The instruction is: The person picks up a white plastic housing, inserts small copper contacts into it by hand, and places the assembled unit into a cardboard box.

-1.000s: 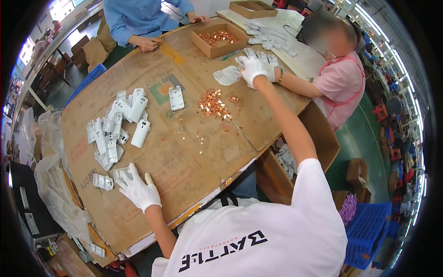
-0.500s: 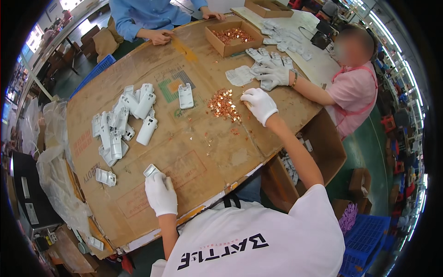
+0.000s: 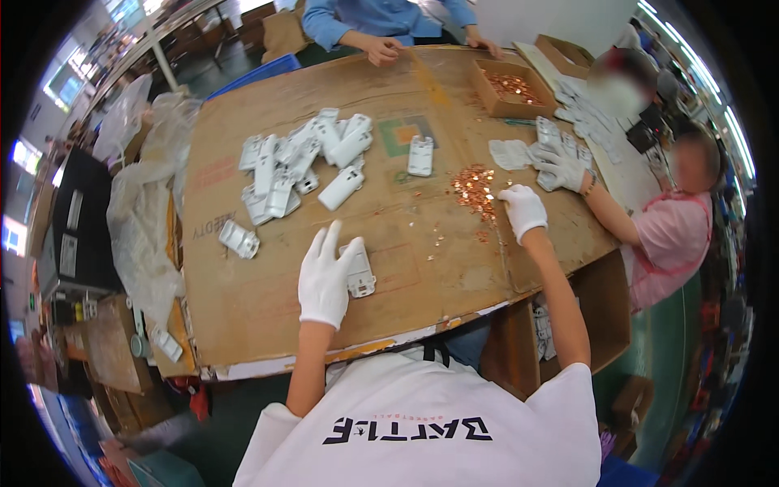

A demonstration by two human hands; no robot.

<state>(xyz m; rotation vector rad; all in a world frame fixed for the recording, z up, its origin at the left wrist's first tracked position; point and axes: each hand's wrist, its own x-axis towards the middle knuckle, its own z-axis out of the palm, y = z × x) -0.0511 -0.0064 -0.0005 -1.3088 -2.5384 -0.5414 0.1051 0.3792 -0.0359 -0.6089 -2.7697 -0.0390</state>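
My left hand (image 3: 326, 277), in a white glove, has its fingers spread above the cardboard-covered tabletop. A white plastic housing (image 3: 361, 273) lies flat at its right, beside the thumb. My right hand (image 3: 524, 213), also gloved, has its fingers curled together at the right edge of a heap of small copper-coloured metal pieces (image 3: 473, 188); whatever is in the fingertips cannot be made out. Beyond the heap, to its left, lies a single white housing (image 3: 420, 156). A jumbled pile of white housings (image 3: 302, 158) covers the left part of the table, and one housing (image 3: 239, 239) lies apart, nearer me.
A cardboard box (image 3: 513, 89) of copper pieces stands at the far right. One co-worker's gloved hand (image 3: 560, 168) rests over white parts close to my right hand. Another person's hands (image 3: 383, 52) are at the far edge. An open carton (image 3: 596, 316) stands below the right edge.
My left hand has let go of a housing and spread its fingers; a housing now lies beside it. My right hand stays by the copper heap. The whole view has shifted.
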